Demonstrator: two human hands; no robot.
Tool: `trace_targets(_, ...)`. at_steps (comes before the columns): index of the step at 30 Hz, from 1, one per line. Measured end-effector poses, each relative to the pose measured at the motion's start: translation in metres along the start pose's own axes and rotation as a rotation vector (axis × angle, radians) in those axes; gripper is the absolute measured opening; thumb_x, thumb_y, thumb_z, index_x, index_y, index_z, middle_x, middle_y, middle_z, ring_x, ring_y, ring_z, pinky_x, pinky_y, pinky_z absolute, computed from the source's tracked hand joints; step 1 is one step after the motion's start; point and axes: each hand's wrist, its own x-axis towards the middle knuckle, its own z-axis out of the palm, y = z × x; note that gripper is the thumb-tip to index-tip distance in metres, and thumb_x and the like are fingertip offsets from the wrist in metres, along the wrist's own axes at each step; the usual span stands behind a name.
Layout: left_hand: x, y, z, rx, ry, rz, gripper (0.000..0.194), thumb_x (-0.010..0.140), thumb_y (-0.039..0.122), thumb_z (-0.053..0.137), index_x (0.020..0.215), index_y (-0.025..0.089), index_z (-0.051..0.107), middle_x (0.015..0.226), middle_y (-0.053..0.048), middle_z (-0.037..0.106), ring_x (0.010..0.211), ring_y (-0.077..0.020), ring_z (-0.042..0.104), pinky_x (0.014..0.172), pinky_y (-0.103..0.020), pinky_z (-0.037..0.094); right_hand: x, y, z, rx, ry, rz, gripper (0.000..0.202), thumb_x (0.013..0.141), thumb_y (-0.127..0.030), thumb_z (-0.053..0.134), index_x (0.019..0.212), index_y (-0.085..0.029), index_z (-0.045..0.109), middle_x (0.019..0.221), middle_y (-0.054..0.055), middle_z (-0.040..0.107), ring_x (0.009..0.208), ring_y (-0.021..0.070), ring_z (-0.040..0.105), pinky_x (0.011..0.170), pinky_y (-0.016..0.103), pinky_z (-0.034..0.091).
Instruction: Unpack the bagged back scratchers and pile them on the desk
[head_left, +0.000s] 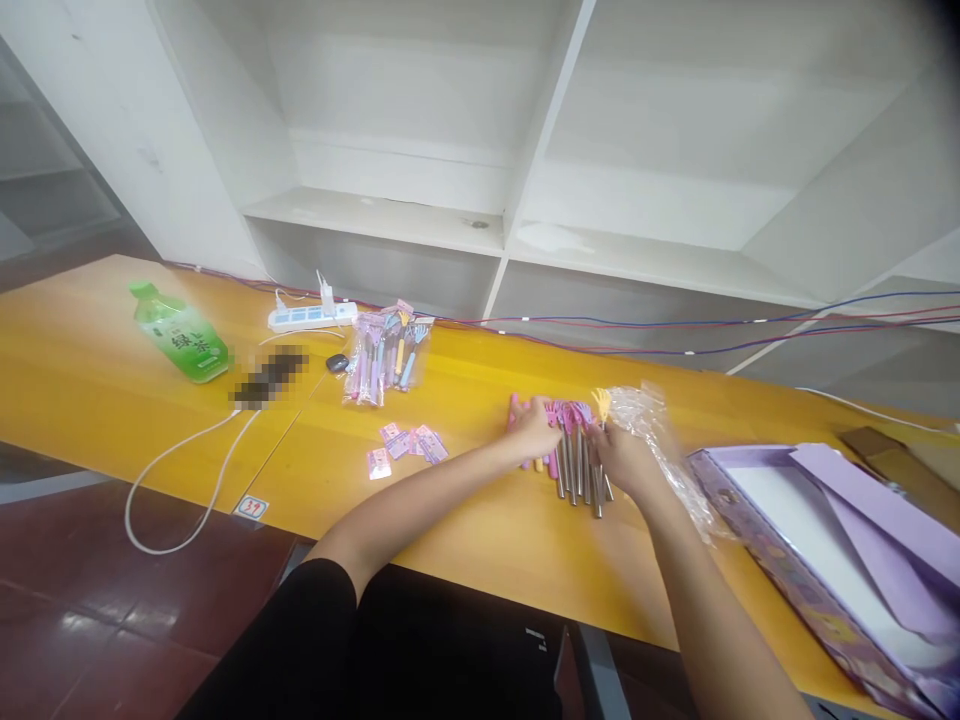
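A bunch of telescopic back scratchers (574, 465) with metal rods and pink, purple and yellow claw heads lies on the yellow table in front of me. My left hand (536, 428) is closed at the left side of the bunch, by the pink heads; coloured handles show beneath it. At the right side, my right hand (621, 455) is closed around a back scratcher with a yellow head (601, 402). My fingers partly hide the rods. Crumpled clear plastic bags (646, 420) lie just beyond my right hand.
Wrapped back scratchers (386, 355) lie farther back, with small printed cards (409, 443) nearer me. A power strip (313, 316), a green bottle (180, 335) and a white cable (139, 490) are leftward. An open purple box (806, 590) stands right. Shelves (390, 215) rise behind.
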Motion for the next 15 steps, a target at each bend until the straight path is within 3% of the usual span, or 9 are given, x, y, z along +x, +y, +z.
trace_targets(3,0.003,-0.006,0.011,0.157,0.003,0.053,0.039,0.079,0.013,0.07,0.118,0.02,0.069,0.158,-0.016,0.04,0.161,-0.0425,0.02,0.129,-0.065,0.024,0.002,0.002,0.016,-0.155,0.063,0.027,0.039,0.107,-0.042,0.044,0.104,-0.014,0.072,0.078,0.013,0.071,0.072,0.0243,0.064,0.074,0.036,0.044)
trace_targets(5,0.001,-0.01,0.015,0.232,0.012,0.087,0.034,0.08,0.012,0.07,0.113,0.02,0.071,0.16,-0.015,0.035,0.163,-0.0425,0.008,0.133,-0.062,0.016,-0.002,0.002,0.026,-0.227,0.109,0.022,0.044,0.108,-0.044,0.041,0.124,-0.013,0.068,0.094,0.018,0.073,0.085,0.0281,0.068,0.079,0.037,0.046)
trace_targets(8,-0.002,-0.014,0.01,0.307,0.045,0.135,0.032,0.086,0.018,0.069,0.118,0.021,0.073,0.158,-0.014,0.032,0.158,-0.0391,0.021,0.131,-0.054,0.025,-0.007,0.003,0.039,-0.291,0.155,-0.009,0.046,0.11,-0.042,0.039,0.135,-0.011,0.063,0.115,0.023,0.071,0.102,0.0311,0.068,0.085,0.039,0.048)
trace_targets(10,-0.002,-0.017,-0.003,0.349,0.08,0.161,0.029,0.091,0.021,0.067,0.119,0.023,0.074,0.151,-0.013,0.035,0.151,-0.0346,0.033,0.128,-0.048,0.033,-0.008,0.004,0.044,-0.312,0.174,-0.035,0.044,0.11,-0.038,0.039,0.135,-0.011,0.063,0.126,0.024,0.067,0.11,0.0315,0.066,0.089,0.04,0.048)
trace_targets(12,0.0,-0.019,-0.023,0.399,0.122,0.186,0.026,0.094,0.023,0.065,0.118,0.024,0.074,0.143,-0.012,0.041,0.145,-0.0311,0.039,0.125,-0.044,0.037,-0.007,0.005,0.046,-0.324,0.188,-0.052,0.043,0.11,-0.037,0.039,0.133,-0.011,0.064,0.131,0.024,0.064,0.113,0.0317,0.064,0.091,0.04,0.049)
trace_targets(15,0.003,-0.024,-0.068,0.496,0.195,0.208,0.025,0.096,0.023,0.063,0.118,0.025,0.075,0.137,-0.011,0.046,0.14,-0.0276,0.044,0.124,-0.042,0.037,-0.003,0.007,0.045,-0.328,0.209,-0.056,0.043,0.109,-0.038,0.039,0.131,-0.012,0.065,0.133,0.023,0.063,0.112,0.0331,0.064,0.091,0.043,0.049)
